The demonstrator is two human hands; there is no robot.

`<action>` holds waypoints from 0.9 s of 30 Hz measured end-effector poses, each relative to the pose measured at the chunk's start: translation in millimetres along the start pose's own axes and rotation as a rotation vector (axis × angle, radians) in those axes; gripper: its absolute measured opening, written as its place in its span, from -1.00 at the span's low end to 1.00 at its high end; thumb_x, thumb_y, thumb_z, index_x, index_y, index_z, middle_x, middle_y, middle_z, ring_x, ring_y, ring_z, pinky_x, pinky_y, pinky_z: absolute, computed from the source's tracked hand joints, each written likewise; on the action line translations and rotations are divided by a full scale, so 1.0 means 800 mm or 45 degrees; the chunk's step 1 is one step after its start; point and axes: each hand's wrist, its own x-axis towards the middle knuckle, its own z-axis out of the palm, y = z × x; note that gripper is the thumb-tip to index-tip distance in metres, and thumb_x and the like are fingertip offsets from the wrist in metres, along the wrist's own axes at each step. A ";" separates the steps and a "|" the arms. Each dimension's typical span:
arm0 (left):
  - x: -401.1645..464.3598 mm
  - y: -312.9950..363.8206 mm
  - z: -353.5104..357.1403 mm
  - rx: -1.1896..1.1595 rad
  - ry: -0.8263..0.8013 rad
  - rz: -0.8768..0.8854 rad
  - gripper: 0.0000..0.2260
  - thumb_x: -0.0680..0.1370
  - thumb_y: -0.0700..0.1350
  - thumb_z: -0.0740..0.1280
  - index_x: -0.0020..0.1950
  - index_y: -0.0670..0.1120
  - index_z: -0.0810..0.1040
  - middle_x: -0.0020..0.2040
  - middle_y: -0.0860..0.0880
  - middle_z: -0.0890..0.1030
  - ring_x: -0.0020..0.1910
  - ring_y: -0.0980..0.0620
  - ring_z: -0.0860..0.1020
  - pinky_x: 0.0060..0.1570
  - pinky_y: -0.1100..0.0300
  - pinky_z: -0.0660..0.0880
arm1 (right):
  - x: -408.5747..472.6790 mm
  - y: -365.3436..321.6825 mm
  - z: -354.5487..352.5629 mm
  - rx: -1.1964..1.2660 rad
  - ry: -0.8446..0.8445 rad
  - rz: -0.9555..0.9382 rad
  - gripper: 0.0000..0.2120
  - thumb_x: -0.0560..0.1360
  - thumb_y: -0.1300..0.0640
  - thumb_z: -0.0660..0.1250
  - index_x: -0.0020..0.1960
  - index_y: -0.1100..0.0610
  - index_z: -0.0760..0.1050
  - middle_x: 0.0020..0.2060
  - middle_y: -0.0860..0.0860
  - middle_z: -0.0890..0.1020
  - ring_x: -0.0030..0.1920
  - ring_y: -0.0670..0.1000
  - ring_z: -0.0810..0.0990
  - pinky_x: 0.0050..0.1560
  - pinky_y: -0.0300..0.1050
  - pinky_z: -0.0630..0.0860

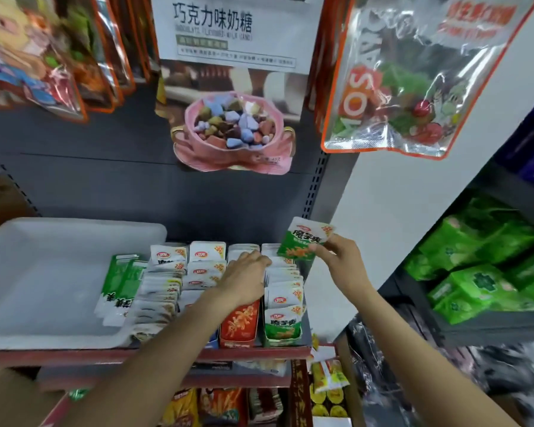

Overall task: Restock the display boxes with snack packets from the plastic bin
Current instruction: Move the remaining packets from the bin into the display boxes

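On the shelf's left, my plastic bin (43, 272) holds only a few green packets (119, 285). The display boxes (239, 326) beside it look nearly full. My left hand (244, 277) presses, released, on the rows; my right hand (341, 257) pinches one green snack packet (302, 240) above the rightmost box.

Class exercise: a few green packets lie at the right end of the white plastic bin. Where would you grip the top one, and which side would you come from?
Pinch the upper end of the top green packet with the fingers, coming from above. The packets lie flat and overlapping against the white plastic bin's floor, with the display boxes close on their right, so that raised end looks like the freest part to take, probably.
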 end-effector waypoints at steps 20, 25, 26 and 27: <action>-0.020 -0.016 -0.007 -0.236 -0.051 0.046 -0.52 0.53 -0.29 0.17 0.41 0.05 0.35 0.43 0.04 0.34 0.40 0.05 0.25 0.35 0.11 0.24 | 0.030 0.021 0.043 -0.236 -0.342 0.121 -0.87 0.49 0.19 0.38 -0.22 0.18 0.53 -0.30 0.06 0.64 -0.26 0.04 0.60 -0.20 -0.06 0.52; -0.018 -0.016 -0.005 -0.245 -0.034 0.039 -0.54 0.54 -0.28 0.16 0.41 0.04 0.35 0.41 0.03 0.35 0.39 0.05 0.26 0.33 0.11 0.26 | 0.036 0.020 0.051 -0.604 -0.487 0.221 -0.83 0.50 0.13 0.35 -0.10 0.25 0.56 -0.21 0.11 0.64 -0.13 0.14 0.59 -0.12 -0.09 0.49; -0.019 -0.017 -0.005 -0.246 -0.014 0.043 -0.55 0.54 -0.27 0.16 0.41 0.03 0.35 0.40 0.03 0.35 0.39 0.06 0.26 0.33 0.12 0.26 | 0.036 0.016 0.053 -0.620 -0.452 0.209 -0.84 0.50 0.12 0.34 -0.04 0.23 0.56 -0.16 0.12 0.66 -0.09 0.13 0.60 -0.09 -0.09 0.50; -0.021 -0.018 -0.005 -0.250 0.024 0.054 -0.56 0.55 -0.26 0.16 0.40 0.03 0.36 0.39 0.03 0.36 0.38 0.07 0.27 0.32 0.14 0.27 | 0.035 0.012 0.054 -0.630 -0.391 0.170 -0.83 0.50 0.14 0.32 0.04 0.21 0.56 -0.09 0.14 0.66 -0.04 0.13 0.59 -0.05 -0.08 0.51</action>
